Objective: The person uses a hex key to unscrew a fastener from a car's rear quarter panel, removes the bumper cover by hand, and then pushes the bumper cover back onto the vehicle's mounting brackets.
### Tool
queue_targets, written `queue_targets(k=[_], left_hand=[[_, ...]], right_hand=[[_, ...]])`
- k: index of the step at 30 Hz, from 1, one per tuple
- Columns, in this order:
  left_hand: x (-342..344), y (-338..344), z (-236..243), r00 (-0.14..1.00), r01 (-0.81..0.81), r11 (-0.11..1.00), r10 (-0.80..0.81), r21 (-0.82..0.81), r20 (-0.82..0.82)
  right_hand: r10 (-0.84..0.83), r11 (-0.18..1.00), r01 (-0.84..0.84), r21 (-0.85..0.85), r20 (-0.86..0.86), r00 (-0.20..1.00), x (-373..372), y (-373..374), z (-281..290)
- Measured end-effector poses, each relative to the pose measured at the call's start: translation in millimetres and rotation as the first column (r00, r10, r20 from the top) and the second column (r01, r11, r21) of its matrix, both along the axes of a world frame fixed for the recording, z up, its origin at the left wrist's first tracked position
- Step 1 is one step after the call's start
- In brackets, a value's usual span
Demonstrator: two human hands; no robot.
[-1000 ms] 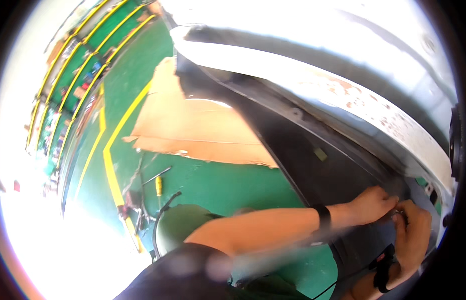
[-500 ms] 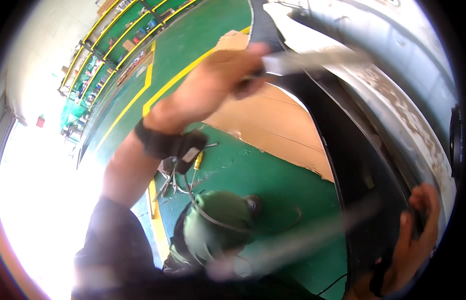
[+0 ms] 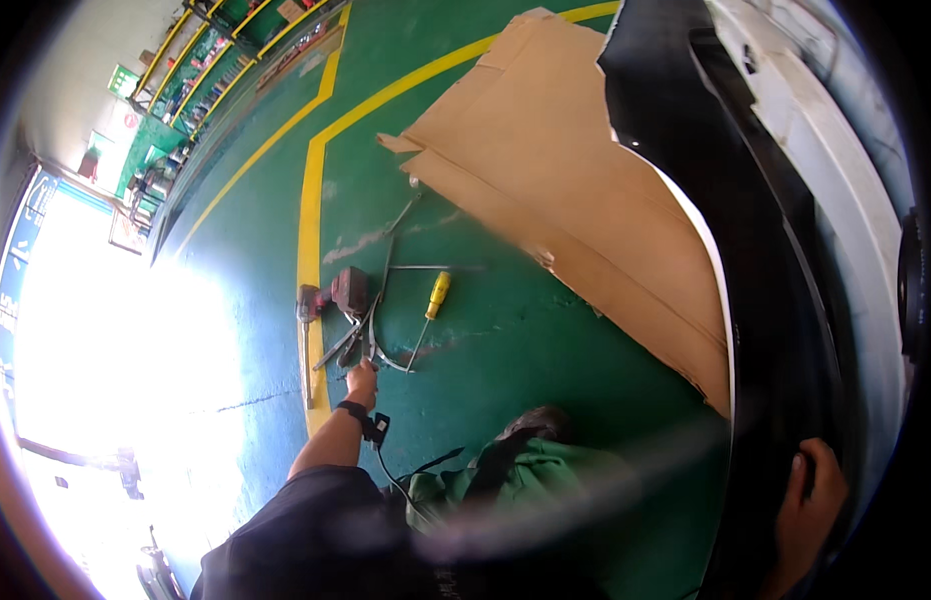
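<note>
The left hand (image 3: 362,383) has swung down from above the cardboard (image 3: 575,170) to the metal tools (image 3: 373,330). Yellow-edged shelves (image 3: 285,38) hold small goods (too indistinct to name). Left fingers curl at the tools' near end, pinch unclear; the right hand (image 3: 815,495), thumb and fingers parted, is at the black panel (image 3: 775,330).

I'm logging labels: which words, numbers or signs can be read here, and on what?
No text reads clearly.
Green sign: too small.
Blue banner: too small, blurred.
Wrist device: pale label, too small.
Shirt: pale marks, blurred.
Black part: faint marks, too small.
Power tool: none legible.
</note>
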State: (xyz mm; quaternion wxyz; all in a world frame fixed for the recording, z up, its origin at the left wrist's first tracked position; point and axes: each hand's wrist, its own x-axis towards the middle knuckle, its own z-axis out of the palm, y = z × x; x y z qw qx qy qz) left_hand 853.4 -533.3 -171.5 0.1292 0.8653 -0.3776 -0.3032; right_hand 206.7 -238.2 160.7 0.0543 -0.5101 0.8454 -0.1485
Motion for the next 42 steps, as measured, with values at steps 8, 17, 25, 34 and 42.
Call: queue_targets(k=[8,17,25,34,42], left_hand=[[-0.3,2.0,-44.6,0.983,0.145,0.985,-0.154,-0.093,-0.102],[25.2,-37.0,-33.7,0.974,-0.225,0.971,0.223,0.085,0.031],[93.9,-72.3,-53.2,0.857,0.089,0.996,-0.074,-0.006,0.51],[181.6,-118.4,-67.9,0.84,0.327,0.855,-0.459,0.403,0.291],[172.6,-139.7,-72.2,0.31,0.709,0.44,-0.896,0.551,0.317]], right_hand=[[-0.041,0.979,0.03,0.2,0.05,0.998,24.2,-58.3,-15.1],[-0.045,0.974,0.047,0.223,-0.015,0.999,33.6,-78.3,-33.1],[-0.007,0.968,0.021,0.249,-0.054,0.999,36.7,-76.6,-52.7],[0.034,0.972,-0.029,0.235,-0.014,0.999,51.8,-80.5,-77.8],[-0.003,0.99,0.012,0.138,-0.063,0.998,44.4,-92.1,-67.8]])
